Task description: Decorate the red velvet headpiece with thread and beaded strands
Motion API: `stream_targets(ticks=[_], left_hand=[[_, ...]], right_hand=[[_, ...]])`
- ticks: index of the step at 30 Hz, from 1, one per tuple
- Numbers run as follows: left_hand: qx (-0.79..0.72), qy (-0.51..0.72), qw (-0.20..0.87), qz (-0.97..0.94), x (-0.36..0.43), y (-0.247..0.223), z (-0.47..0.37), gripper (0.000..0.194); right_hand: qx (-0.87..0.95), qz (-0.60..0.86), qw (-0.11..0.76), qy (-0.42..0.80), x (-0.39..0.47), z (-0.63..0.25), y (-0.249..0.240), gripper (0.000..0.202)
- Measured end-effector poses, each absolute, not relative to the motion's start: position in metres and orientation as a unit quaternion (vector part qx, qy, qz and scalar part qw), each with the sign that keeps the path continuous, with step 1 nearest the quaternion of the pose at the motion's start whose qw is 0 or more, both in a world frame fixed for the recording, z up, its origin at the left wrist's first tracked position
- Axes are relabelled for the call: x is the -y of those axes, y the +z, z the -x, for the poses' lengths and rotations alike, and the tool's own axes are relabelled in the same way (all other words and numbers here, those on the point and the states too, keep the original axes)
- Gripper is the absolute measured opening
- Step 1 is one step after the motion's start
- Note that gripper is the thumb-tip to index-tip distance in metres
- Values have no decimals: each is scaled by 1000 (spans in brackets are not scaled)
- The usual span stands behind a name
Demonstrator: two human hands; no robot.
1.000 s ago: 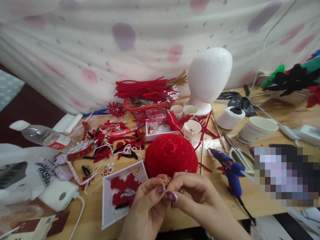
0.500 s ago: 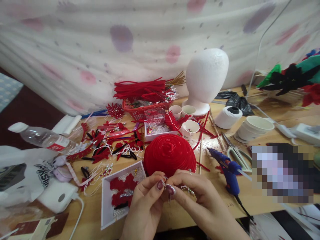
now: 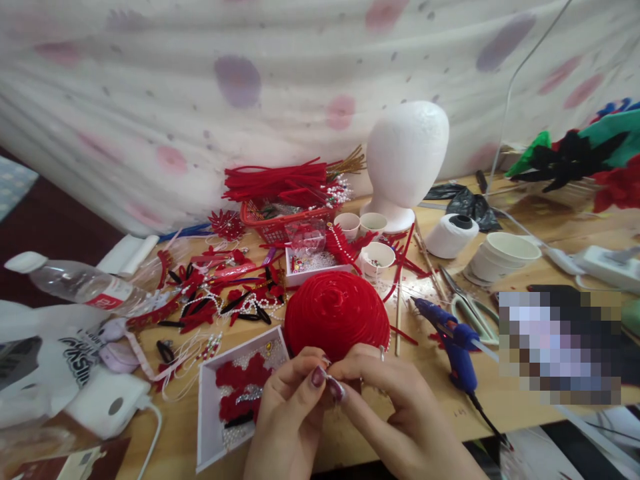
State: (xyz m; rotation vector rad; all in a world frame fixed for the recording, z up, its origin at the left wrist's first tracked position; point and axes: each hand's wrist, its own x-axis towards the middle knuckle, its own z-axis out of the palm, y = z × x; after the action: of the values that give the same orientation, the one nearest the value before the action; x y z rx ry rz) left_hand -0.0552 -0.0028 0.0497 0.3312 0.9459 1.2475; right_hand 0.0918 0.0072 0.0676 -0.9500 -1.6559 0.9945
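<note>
My left hand (image 3: pixel 293 410) and my right hand (image 3: pixel 400 407) meet at the front of the table, thumbs and forefingers pinched tip to tip. Whatever lies between the fingertips is too small and too covered to name. Just beyond them sits a red dome (image 3: pixel 337 310) that looks wound from fuzzy cord, its lower front partly hidden by my fingers. Beside my left hand, a white box (image 3: pixel 203 417) contains red fabric flowers (image 3: pixel 240 377), small pearls and a silvery piece; the hand covers its right corner.
A blue glue gun (image 3: pixel 457 347) and scissors (image 3: pixel 475 317) lie to the right. Behind stand paper cups (image 3: pixel 379 259), a thread cone (image 3: pixel 452 237), a foam head (image 3: pixel 407 157) and a red basket (image 3: pixel 273 230) under red stems. Leftward are a bottle (image 3: pixel 85 287) and a white charger (image 3: pixel 103 403).
The fingertips stay together with only a slight shift. A beaded strand seen under my right hand earlier is now mostly hidden. The whole view has turned slightly right.
</note>
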Motion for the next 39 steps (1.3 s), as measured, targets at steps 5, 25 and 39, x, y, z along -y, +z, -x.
stream_targets(ticks=[5, 25, 39], left_hand=[[-431, 560, 692, -145, 3, 42, 51, 23], [-411, 629, 439, -493, -15, 32, 62, 3], [-406, 642, 369, -536, -16, 38, 59, 1]], right_hand=[[711, 387, 458, 366, -4, -93, 62, 13], [786, 354, 381, 334, -18, -102, 70, 30], [759, 321, 426, 374, -25, -104, 64, 24]])
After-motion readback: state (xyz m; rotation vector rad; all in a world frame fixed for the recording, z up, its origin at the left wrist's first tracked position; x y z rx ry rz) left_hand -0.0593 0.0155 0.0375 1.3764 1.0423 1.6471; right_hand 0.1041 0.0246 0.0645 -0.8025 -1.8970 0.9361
